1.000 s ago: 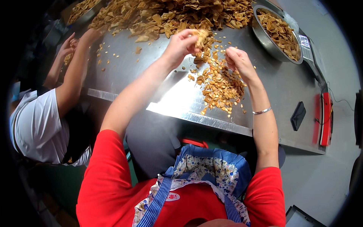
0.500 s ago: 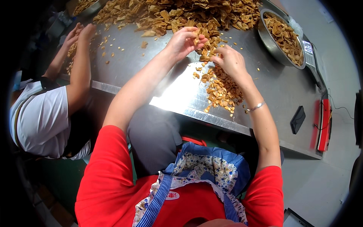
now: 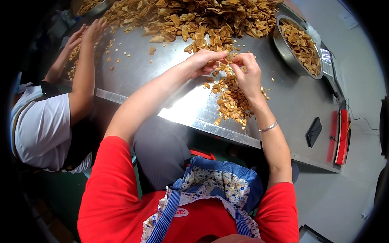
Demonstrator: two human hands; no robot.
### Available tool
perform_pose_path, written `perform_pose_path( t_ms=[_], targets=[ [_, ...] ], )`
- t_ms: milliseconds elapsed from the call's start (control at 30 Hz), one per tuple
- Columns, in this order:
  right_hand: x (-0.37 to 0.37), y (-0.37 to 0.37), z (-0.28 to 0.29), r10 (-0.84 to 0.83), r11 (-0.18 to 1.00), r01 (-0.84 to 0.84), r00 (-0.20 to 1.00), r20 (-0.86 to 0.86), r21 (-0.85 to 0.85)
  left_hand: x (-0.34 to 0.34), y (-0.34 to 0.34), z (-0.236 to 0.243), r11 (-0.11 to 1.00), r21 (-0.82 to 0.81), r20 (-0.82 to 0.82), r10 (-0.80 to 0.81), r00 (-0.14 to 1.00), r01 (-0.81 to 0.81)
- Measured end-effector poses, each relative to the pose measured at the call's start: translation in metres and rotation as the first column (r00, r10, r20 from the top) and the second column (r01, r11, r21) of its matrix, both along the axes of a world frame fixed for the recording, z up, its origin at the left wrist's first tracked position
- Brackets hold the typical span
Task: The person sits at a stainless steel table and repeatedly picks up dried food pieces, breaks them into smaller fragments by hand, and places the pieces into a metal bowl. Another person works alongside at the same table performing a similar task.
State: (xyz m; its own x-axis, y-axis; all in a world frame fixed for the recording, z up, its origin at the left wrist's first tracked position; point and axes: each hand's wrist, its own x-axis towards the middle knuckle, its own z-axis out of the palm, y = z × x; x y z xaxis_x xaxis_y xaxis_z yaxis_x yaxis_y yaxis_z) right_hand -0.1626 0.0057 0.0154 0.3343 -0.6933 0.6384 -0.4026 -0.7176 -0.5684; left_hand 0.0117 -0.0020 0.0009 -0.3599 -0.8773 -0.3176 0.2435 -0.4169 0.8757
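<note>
- In the head view, the left hand is partly curled, thumb reaching toward the right hand, whose thumb and fingers come together in a near-closed pinch; the fingertips overlap brown pieces behind, so I cannot tell whether either holds one.
- If a brittle slice is between them, pressing too hard could snap it and scatter crumbs.
- The dried slices lie heaped across the far side of the metal table, trailing toward the hands; a tug at the trailing end could bring more sliding down.
- Below the hands, a loose pile of seeds and fragments reaches near the table's front edge; a sweep of the right wrist could push some off onto the floral apron.
- The bracelet sits beside that pile and could drag through it if the wrist drops.
- The steel bowl is heaped with slices, so an elbow or hand knocking its rim could spill them.
</note>
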Motion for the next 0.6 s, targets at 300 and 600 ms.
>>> perform_pose_path(
  t_ms=[300, 600],
  targets=[
    [-0.013, -0.005, -0.001, -0.058, 0.919, 0.057, 0.998, -0.008, 0.389, 0.001, 0.0, -0.002, 0.979, -0.202, 0.253, 0.033, 0.967, 0.019],
    [-0.007, 0.002, -0.004, 0.039, 0.915, -0.071, 0.995, 0.088, 0.397, -0.008, 0.006, 0.003, 0.953, -0.303, 0.157, 0.055, 0.986, -0.005]
  ],
)
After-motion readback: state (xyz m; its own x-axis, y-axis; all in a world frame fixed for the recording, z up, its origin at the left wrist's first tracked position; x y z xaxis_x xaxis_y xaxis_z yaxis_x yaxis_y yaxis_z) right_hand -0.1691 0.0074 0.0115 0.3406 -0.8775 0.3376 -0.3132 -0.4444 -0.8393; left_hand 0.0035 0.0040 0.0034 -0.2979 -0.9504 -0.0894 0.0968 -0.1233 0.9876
